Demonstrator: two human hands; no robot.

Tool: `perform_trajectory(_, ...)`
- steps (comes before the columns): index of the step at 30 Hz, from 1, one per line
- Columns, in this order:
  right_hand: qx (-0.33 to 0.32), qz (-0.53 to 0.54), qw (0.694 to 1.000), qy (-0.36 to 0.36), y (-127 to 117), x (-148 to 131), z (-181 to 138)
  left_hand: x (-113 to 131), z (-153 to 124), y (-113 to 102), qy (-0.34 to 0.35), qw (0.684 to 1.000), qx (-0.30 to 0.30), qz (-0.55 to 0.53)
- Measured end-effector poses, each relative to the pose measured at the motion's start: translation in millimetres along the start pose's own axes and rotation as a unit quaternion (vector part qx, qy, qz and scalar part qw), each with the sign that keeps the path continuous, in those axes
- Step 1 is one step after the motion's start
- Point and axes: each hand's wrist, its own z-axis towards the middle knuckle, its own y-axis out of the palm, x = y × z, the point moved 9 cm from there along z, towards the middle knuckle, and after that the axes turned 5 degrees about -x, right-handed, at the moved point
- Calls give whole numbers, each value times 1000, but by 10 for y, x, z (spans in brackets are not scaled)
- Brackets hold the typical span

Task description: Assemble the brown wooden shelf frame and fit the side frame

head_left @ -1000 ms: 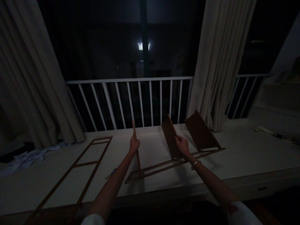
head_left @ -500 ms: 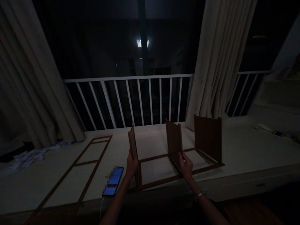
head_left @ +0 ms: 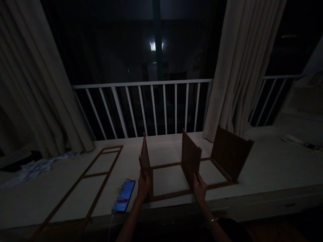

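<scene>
A brown wooden shelf frame (head_left: 174, 195) lies on the pale ledge, with three wooden panels standing up from it. My left hand (head_left: 143, 187) is closed on the near lower edge of the left panel (head_left: 144, 155), some fingers hidden behind it. The near edge of the middle panel (head_left: 191, 151) is gripped by my right hand (head_left: 200, 189), thumb and fingers at its lower part. Farther right, the right panel (head_left: 231, 152) tilts outward to the right with no hand on it. The room is dim, and the joints between panels and frame are hard to make out.
Left of the hands lies a second ladder-like wooden frame (head_left: 95, 174), its near end past the ledge (head_left: 267, 168) edge. A lit phone (head_left: 125, 197) with a cable lies between. Crumpled papers (head_left: 41, 166), curtains (head_left: 228, 74) and a white railing (head_left: 141, 82) stand behind.
The right panel leans farther to the right, and the middle panel is turned to show more of its face. Both hands keep their grip and sit slightly lower. The view has shifted a little.
</scene>
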Motion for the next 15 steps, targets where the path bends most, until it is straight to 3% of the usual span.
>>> perform_trajectory(8,3,-6,999,39,242,60,108,-80,317,44,12,1000,12,11)
perform_trajectory(15,-45,-61,997,27,358,-238,296,92,458,80,-4,1000,-5,8)
